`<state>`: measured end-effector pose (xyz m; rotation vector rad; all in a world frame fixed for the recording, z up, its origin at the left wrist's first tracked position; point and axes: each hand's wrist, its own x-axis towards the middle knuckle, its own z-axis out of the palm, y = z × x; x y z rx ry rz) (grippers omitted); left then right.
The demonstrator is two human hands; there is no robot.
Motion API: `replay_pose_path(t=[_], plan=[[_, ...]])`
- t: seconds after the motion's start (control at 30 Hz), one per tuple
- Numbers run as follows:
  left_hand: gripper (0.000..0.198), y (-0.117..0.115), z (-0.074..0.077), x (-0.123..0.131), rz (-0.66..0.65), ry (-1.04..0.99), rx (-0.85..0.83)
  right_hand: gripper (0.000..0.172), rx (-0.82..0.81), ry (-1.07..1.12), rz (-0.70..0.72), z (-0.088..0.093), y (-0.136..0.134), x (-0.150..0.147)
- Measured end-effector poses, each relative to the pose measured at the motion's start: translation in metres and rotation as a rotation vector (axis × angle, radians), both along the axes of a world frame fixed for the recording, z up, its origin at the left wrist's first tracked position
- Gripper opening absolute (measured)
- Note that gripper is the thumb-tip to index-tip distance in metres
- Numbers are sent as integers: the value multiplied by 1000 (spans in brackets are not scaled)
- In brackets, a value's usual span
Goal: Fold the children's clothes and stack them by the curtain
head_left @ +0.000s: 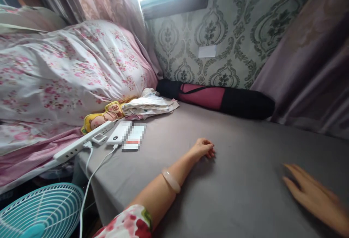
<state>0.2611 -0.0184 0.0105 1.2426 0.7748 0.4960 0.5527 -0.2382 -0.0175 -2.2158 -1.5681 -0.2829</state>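
Note:
My left hand (204, 148) rests near the middle of the grey sheet (231, 194), its fingers curled inward; whether anything is inside them is hidden. A pale bangle (171, 181) circles the left forearm. Over at the right, my right hand (305, 187) is slightly blurred, with its thumb and fingers apart and nothing between them. Left of my left hand lie a blurred-out flat item (134, 137) and a white power bank (119, 133) with a cable plugged in.
A white power strip (81, 141) lies along the left edge, near a yellow plush (100, 118) and folded cloths (149, 105). A black and pink long bag (203, 96) lies by the wall. The turquoise fan (40, 212) is at lower left.

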Motion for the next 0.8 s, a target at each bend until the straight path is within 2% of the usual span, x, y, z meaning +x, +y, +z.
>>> replay_pose_path(t=[0.07,0.13,0.3,0.4,0.5,0.63,0.8], plan=[[11,2,0,-1,19,-23,-48,65,-111,7,23,-15,37,-22],[12,4,1,-1,40,-47,-96,63,-176,3,79,-20,70,-57],[13,10,1,-1,117,-84,-168,53,-311,-30,95,-3,123,-157],[11,13,1,-1,175,-102,-205,50,-341,-32,117,8,139,-194],[14,17,5,-3,208,-88,-227,50,-342,-47,100,9,144,-211],[16,30,19,-11,243,2,-185,52,-291,-88,80,3,141,-215],[7,75,50,-48,375,94,54,54,-263,-98,84,1,140,-214]])
